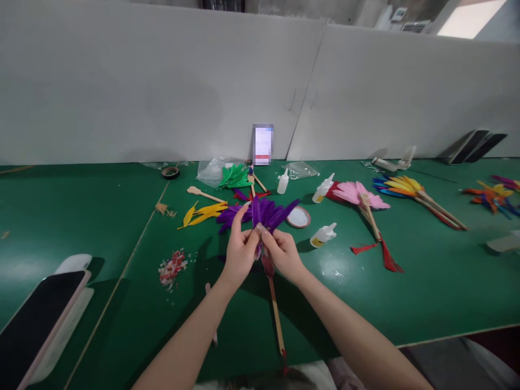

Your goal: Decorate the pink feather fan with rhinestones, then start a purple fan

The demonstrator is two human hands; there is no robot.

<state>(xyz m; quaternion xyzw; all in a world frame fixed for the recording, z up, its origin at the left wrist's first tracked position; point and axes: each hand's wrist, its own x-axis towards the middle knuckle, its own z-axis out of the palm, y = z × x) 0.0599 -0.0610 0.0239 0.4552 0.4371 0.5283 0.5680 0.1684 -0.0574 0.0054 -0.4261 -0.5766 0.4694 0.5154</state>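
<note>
A purple feather fan [266,210] is held up over the middle of the green table, its feathers spread away from me. My left hand [240,250] pinches the base of the feathers with thumb and fingers. Close against it, my right hand [285,253] is also closed on that base; both thumbs meet there. Below the hands runs the fan's thin wooden handle [276,314], with a red end near the table's front edge. Loose purple feathers [227,218] lie just behind my left hand. Exactly what sits between the fingertips is hidden.
Glue bottles [323,235] and a round white lid [299,216] stand right of the hands. Yellow feathers [205,213], green feathers [234,177] and red-white scraps [173,267] lie left. A pink fan [357,195] rests farther right; a propped phone [263,145] faces me.
</note>
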